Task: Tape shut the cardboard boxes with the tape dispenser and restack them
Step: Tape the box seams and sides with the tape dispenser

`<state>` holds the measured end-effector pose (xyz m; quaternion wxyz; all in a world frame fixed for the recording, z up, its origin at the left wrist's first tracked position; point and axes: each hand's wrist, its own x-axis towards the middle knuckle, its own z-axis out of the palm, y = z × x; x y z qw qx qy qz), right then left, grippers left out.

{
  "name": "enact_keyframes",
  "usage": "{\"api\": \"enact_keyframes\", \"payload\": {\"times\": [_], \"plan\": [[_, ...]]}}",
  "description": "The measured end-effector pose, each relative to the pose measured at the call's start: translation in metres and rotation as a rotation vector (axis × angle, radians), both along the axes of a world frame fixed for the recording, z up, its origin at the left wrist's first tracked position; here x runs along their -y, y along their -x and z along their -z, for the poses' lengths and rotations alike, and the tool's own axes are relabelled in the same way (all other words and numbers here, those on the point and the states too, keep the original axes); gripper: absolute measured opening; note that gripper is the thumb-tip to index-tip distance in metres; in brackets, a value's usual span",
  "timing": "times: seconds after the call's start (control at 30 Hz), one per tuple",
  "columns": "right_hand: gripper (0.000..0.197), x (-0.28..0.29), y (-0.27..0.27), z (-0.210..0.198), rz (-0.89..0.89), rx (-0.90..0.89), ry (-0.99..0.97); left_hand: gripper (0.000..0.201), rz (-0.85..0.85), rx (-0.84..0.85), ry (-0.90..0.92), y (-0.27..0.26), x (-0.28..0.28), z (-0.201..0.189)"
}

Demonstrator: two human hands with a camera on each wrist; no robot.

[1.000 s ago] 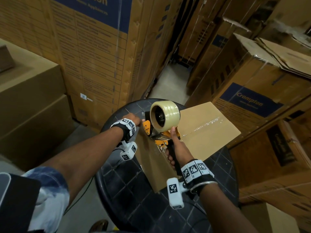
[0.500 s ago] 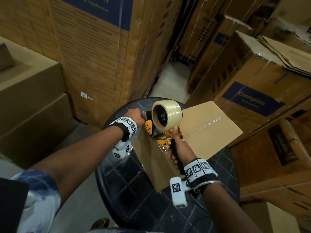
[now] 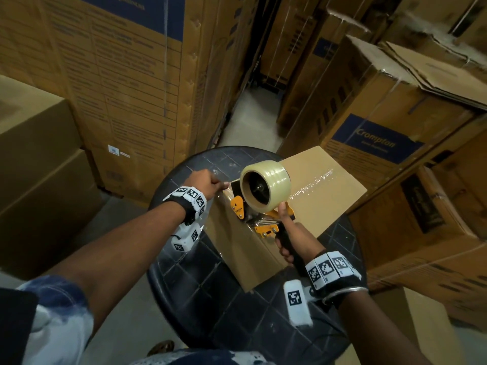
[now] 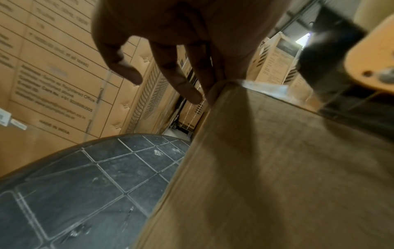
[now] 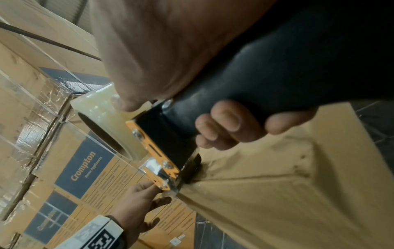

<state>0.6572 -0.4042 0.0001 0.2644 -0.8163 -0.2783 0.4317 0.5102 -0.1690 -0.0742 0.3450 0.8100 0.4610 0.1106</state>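
Note:
A closed cardboard box [image 3: 324, 196] lies on a round black table [image 3: 210, 291], with clear tape along its top seam. My right hand [image 3: 287, 241] grips the black handle of the orange tape dispenser [image 3: 263, 206], thumb up by the clear roll. The dispenser's front end presses on the box's near-left edge [image 5: 192, 176]. My left hand [image 3: 208, 183] reaches to that corner with straight fingers [image 4: 185, 87]; one fingertip touches the box's edge [image 4: 215, 91] beside the dispenser [image 4: 373, 64]. In the right wrist view the left hand [image 5: 138, 207] sits just below the dispenser's front plate.
Tall printed cartons [image 3: 126, 88] stand behind and left of the table. Wrapped "Crompton" cartons [image 3: 376, 143] crowd the right side. Plain brown boxes [image 3: 39, 167] are stacked at far left. A narrow aisle of floor [image 3: 250, 119] runs between the stacks.
My left hand has crept slightly along the box's left corner toward the dispenser's front. The dispenser stays at the same end of the seam in my right hand.

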Motion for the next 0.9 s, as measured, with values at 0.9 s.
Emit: {"api": "enact_keyframes", "payload": {"times": [0.9], "plan": [[0.100, 0.013, 0.012, -0.005, 0.126, 0.003, 0.025, 0.054, 0.313, 0.121, -0.014, 0.008, 0.007, 0.036]]}}
